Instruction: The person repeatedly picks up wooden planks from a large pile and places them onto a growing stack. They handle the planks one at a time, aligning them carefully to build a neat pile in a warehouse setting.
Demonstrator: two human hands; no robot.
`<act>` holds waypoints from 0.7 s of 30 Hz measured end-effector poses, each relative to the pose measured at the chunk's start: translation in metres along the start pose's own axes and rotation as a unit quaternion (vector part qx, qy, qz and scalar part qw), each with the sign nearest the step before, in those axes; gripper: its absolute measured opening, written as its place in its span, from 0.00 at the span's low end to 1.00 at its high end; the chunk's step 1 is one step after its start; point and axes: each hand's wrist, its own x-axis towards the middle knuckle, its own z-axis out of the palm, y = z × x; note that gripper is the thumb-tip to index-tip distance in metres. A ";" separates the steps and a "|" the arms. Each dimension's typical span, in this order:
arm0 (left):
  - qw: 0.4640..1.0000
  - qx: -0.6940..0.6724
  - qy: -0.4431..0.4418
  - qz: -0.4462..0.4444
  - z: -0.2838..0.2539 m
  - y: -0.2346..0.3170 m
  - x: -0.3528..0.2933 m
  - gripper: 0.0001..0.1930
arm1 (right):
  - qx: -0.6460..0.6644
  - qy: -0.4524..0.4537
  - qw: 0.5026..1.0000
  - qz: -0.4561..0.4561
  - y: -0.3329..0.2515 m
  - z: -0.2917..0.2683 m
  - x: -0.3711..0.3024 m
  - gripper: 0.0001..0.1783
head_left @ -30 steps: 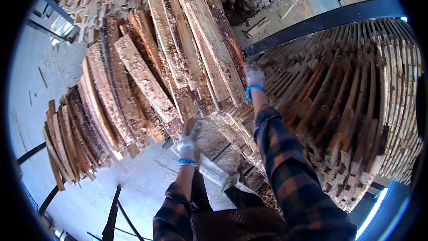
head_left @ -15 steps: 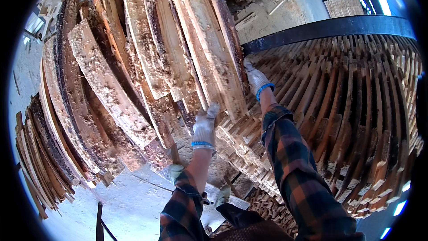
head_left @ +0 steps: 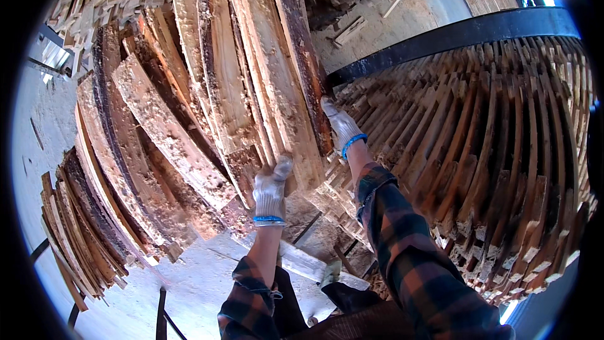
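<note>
My left hand (head_left: 271, 190), in a white knit glove with a blue cuff, is closed on the near end of a long rough board (head_left: 269, 44). Farther up and to the right, my right hand (head_left: 341, 123), gloved alike, has its fingers pressed around the bark-covered side of an edge board (head_left: 301, 56). Its fingertips are partly hidden against the bark. These boards lie side by side on a pile, strewn with sawdust. Just left of them rests another sawdust-covered board (head_left: 170, 132), slanting toward me.
Close on my right stands a large stack of narrow wooden strips (head_left: 465, 151), with a dark metal beam (head_left: 459, 38) behind it. Offcuts (head_left: 119, 0) are heaped at the far left. Thin slats (head_left: 78, 239) lean at the near left above a pale floor (head_left: 207, 283).
The view has turned, and the far ends of the middle boards now show. Both hands appear slightly farther left and lower, still at the boards.
</note>
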 end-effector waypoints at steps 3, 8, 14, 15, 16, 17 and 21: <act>0.995 0.093 0.032 -0.023 0.004 0.025 -0.013 0.25 | 0.019 -0.042 0.998 0.033 -0.002 0.004 -0.017 0.39; 0.994 0.091 -0.034 0.048 -0.049 0.108 -0.041 0.33 | 0.107 -0.154 0.982 0.030 -0.027 0.049 -0.070 0.44; 0.858 0.448 -0.052 0.245 -0.122 0.159 -0.021 0.25 | 0.251 -0.175 0.948 -0.084 -0.033 0.091 -0.027 0.25; 0.838 0.480 -0.081 0.247 -0.133 0.163 -0.008 0.21 | 0.224 -0.152 0.959 -0.086 -0.045 0.100 -0.038 0.25; 0.758 0.567 -0.018 0.322 -0.100 0.173 -0.015 0.21 | 0.231 -0.125 0.963 -0.058 -0.047 0.097 -0.042 0.25; 0.838 0.530 0.058 0.114 -0.060 0.188 -0.020 0.24 | 0.236 -0.097 0.967 -0.029 -0.045 0.094 -0.044 0.25; 0.930 0.350 0.077 0.085 -0.055 0.158 -0.027 0.22 | 0.236 -0.138 0.959 -0.075 -0.048 0.087 -0.047 0.28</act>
